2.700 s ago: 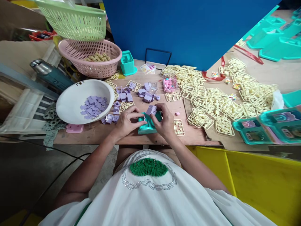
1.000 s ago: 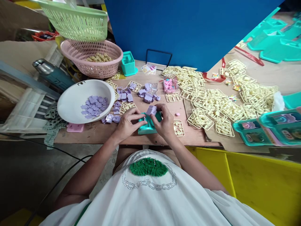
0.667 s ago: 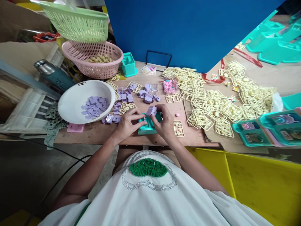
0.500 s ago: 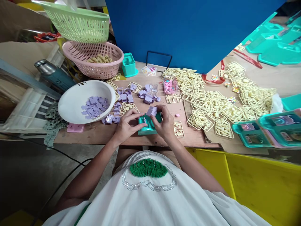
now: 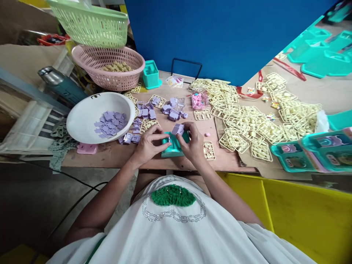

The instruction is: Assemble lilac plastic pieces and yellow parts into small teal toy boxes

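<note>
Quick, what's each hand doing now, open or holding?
Left hand: at the turquoise box; whether it grips anything can't be told.
Right hand: closed, holding a purple block.

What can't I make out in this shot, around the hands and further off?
All in the head view:
Teal holder: lower right part, hidden by the right hand.
Small purple piece at the left hand: too small to tell whether it's gripped.
Green basket: back rim, cut off by the top edge.
Flask: lettering, too blurred to read.

Green basket (image 5: 93, 28), steel-capped teal flask (image 5: 62, 86), hanging grey-green cloth (image 5: 58, 154), blue panel (image 5: 220, 35)
</note>
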`<state>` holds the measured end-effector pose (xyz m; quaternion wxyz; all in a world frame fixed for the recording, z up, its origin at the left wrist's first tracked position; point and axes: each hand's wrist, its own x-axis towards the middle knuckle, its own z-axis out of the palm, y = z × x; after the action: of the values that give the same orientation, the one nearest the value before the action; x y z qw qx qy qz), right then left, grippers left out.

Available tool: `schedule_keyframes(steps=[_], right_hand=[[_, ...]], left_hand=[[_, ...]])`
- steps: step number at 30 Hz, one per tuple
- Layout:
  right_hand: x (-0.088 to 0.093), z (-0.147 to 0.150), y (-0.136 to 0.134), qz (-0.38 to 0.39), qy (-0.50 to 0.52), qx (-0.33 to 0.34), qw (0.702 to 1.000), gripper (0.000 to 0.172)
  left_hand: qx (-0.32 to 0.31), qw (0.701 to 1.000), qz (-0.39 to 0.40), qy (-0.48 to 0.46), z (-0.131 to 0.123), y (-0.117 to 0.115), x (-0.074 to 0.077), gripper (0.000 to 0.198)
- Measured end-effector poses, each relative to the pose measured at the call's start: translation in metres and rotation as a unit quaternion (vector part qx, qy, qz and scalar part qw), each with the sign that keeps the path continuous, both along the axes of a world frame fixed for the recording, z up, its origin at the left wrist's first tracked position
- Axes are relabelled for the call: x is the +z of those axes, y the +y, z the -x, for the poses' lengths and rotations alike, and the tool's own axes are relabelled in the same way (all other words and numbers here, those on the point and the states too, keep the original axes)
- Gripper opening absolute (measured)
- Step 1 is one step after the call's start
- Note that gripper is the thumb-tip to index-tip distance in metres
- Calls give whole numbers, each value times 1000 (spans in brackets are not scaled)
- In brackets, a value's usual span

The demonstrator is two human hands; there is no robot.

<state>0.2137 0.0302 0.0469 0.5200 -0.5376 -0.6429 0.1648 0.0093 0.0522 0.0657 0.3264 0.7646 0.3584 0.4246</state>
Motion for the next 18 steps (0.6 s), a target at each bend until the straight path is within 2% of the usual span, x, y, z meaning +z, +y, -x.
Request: schedule_keyframes(steps=[7,14,18], right_hand=[[-1,0,1,7,0,-4,1000,22],[-1,-1,0,16,5,0,1000,22],[2,-1,-1,28,12,2,1000,20]], left_hand=[[-32,999,27,6,4,5,0,19],[-21,1000,18,-4,3,5,-1,19],[10,998,49,-31,3,-8,-10,37]])
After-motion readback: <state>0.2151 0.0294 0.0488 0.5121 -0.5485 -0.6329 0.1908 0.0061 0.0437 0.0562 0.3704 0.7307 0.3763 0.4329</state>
